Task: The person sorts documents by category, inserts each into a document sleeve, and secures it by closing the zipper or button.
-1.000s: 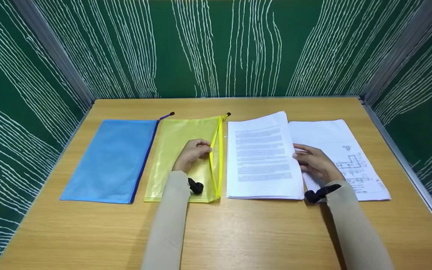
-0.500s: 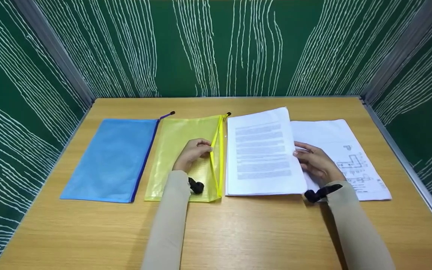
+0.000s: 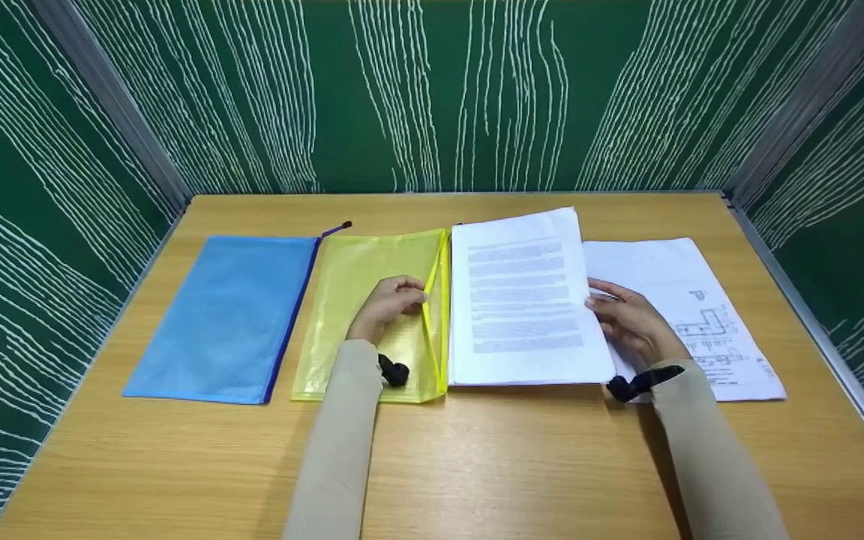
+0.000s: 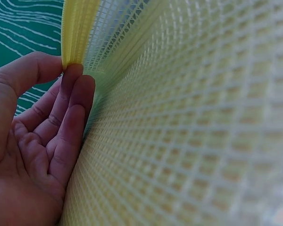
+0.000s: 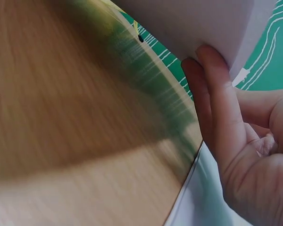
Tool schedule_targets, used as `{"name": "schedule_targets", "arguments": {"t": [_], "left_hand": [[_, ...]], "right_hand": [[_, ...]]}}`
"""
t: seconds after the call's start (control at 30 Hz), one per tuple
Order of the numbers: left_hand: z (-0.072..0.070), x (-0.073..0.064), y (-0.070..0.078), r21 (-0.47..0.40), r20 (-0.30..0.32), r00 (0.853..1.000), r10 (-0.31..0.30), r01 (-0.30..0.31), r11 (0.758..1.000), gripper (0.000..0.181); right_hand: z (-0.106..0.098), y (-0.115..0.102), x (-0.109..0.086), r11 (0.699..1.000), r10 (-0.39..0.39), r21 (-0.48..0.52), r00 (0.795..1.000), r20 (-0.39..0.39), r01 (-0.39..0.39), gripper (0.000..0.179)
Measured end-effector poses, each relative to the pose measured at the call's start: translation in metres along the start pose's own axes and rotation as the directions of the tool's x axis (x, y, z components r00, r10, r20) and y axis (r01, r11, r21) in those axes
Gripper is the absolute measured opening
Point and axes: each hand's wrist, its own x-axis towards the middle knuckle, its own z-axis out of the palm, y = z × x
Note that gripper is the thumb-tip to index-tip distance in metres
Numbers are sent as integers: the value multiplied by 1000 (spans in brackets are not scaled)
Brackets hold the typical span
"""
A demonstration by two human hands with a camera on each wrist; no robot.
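My left hand point(image 3: 387, 306) pinches the zip edge of a yellow mesh zip pouch point(image 3: 349, 300), lifting it so the mouth gapes on the right side. In the left wrist view, thumb and fingertips hold the yellow zip strip point(image 4: 76, 35). A stack of printed paper point(image 3: 522, 300) is gripped at its right edge by my right hand point(image 3: 634, 319). Its left edge lies right at the pouch's mouth and hides most of the zip pull. From below, the right wrist view shows the fingers under the raised sheets point(image 5: 198, 23), clear of the table.
A blue zip pouch point(image 3: 218, 322) lies flat at the left, its zip along the right side. Another stack of paper with line drawings point(image 3: 709, 322) rests at the right, partly under my right hand. Green walls with white lines point(image 3: 439, 97) border the wooden table point(image 3: 477, 465).
The printed stack has been lifted and shifted slightly left and away, its left edge now meeting the yellow pouch's mouth. My left hand keeps its hold on the zip edge.
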Motion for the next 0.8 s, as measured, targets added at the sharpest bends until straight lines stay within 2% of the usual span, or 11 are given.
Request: {"name": "schedule_targets", "arguments": {"t": [0.2, 0.43, 0.8], "left_hand": [[0, -1, 2, -1, 2, 1000, -14, 14, 1000, 25], [0, 0, 1, -16, -2, 1000, -6, 6, 1000, 24], [-1, 0, 0, 19, 18, 1000, -1, 1, 1000, 23]], "right_hand": [[1, -1, 0, 1000, -13, 4, 1000, 12, 13, 51], [2, -6, -3, 1000, -21, 19, 1000, -21, 21, 45], [2, -1, 0, 999, -42, 8, 999, 12, 42, 41]]}}
